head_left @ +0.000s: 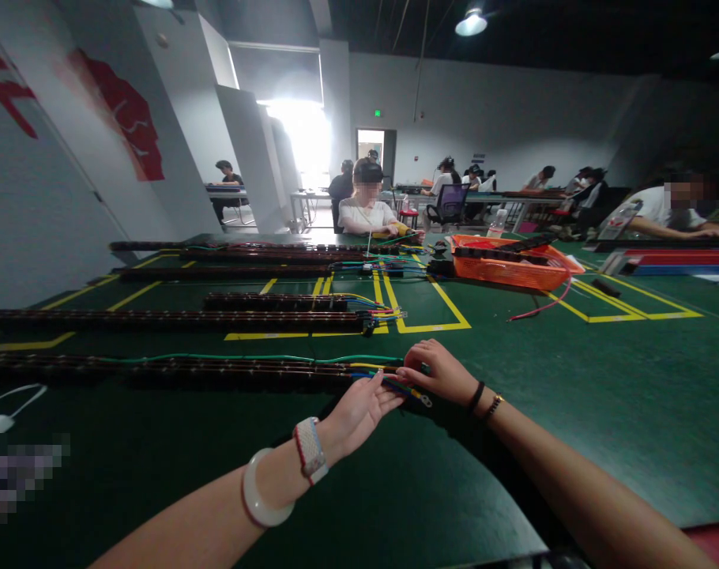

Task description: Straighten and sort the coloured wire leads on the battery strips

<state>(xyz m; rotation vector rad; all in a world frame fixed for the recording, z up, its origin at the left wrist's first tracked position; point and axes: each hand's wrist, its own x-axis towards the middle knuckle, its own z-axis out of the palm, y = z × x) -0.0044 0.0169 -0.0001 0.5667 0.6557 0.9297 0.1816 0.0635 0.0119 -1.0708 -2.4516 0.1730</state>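
Across the lower part of the frame spreads a green table marked with yellow lines. From the left edge to the centre, a long dark strip lies nearest, a second dark strip just above it. At the upper right of the table sits an orange basket holding dark pieces. At the centre, both hands meet at the near strip's right end: the left hand palm up, fingers stretched out; the right hand curled, whether pinching I cannot tell. Coloured wires run between them, ending in a metal ring terminal.
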